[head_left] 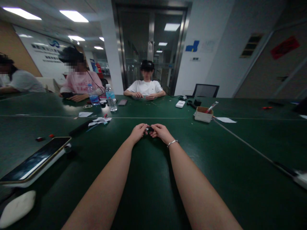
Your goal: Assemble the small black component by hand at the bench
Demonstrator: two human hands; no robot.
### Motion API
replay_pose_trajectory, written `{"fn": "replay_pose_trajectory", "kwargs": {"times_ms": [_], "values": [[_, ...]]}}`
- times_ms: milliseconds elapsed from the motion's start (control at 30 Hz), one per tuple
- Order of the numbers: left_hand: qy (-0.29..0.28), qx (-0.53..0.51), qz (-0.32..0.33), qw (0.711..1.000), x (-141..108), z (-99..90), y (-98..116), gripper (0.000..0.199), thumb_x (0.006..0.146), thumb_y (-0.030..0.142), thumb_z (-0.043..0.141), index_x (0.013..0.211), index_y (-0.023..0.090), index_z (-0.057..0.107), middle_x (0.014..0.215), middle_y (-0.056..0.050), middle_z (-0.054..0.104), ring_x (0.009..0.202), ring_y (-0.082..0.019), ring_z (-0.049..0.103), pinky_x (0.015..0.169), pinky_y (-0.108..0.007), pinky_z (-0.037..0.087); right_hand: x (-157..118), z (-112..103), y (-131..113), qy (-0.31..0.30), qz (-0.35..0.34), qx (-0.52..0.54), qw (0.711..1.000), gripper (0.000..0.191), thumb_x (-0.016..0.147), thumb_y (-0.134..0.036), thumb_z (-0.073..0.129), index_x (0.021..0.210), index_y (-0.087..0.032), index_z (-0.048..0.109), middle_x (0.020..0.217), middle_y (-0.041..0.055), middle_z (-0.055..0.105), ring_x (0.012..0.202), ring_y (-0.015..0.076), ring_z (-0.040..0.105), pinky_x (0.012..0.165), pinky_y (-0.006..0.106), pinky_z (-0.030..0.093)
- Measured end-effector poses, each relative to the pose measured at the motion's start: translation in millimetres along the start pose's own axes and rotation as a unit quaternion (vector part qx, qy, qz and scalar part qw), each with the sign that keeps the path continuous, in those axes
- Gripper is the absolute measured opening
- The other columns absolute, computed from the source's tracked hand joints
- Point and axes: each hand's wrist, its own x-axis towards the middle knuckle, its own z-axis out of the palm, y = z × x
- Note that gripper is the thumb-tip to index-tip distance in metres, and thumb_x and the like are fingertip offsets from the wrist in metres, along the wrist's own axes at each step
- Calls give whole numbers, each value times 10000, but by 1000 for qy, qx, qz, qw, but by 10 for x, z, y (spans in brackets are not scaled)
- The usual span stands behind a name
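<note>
Both arms reach straight out over the dark green table (148, 179). Between my fingertips is a small black object with a shiny silver end (150, 129); it is too small to name. My left hand (139, 132) pinches its silver end. From the other side, my right hand (161, 132) has closed thumb and fingers on the black end. A silver bracelet (172, 143) circles my right wrist. The lower fingers of both hands are curled and partly hidden.
A phone (35, 159) lies at left, near a white rounded object (18, 207). Crumpled paper (99, 120) and water bottles (111, 98) stand farther back. A small box (203, 115) and a cable (244, 140) are at right. Several people sit across the table.
</note>
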Motion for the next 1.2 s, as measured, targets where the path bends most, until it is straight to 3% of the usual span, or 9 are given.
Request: {"fn": "replay_pose_trajectory", "kwargs": {"times_ms": [300, 733, 967, 1200], "values": [[5, 1, -7, 1000, 6, 14, -9, 272, 828, 322, 490, 960, 140, 644, 617, 10, 546, 462, -67, 425, 430, -179, 331, 21, -6, 16, 1, -2, -3, 1000, 106, 884, -220, 576, 873, -116, 591, 533, 29, 652, 443, 98, 612, 451, 168, 522], [-5, -19, 44, 999, -21, -47, 11, 342, 661, 209, 657, 998, 152, 646, 815, -29, 594, 710, -118, 550, 536, -196, 416, 2, -10, 7, -3, -4, 1, 1000, 103, 902, -203, 543, 905, -108, 585, 552, 37, 660, 458, 102, 620, 455, 171, 522], [1, -35, -7, 999, -3, -21, 58, 239, 758, 262, 603, 943, 120, 654, 610, 5, 574, 532, -82, 507, 502, -192, 387, 13, -13, 15, -7, -2, 1, 1000, 108, 899, -218, 551, 884, -117, 584, 537, 29, 652, 444, 96, 612, 447, 165, 519], [-10, -24, -8, 1000, 15, 1, 25, 303, 846, 375, 511, 893, 109, 649, 472, 31, 495, 406, -69, 429, 430, -185, 326, 5, -5, -1, -7, 0, 5, 1000, 104, 901, -207, 545, 875, -115, 586, 530, 27, 647, 447, 90, 610, 457, 158, 522]]}}
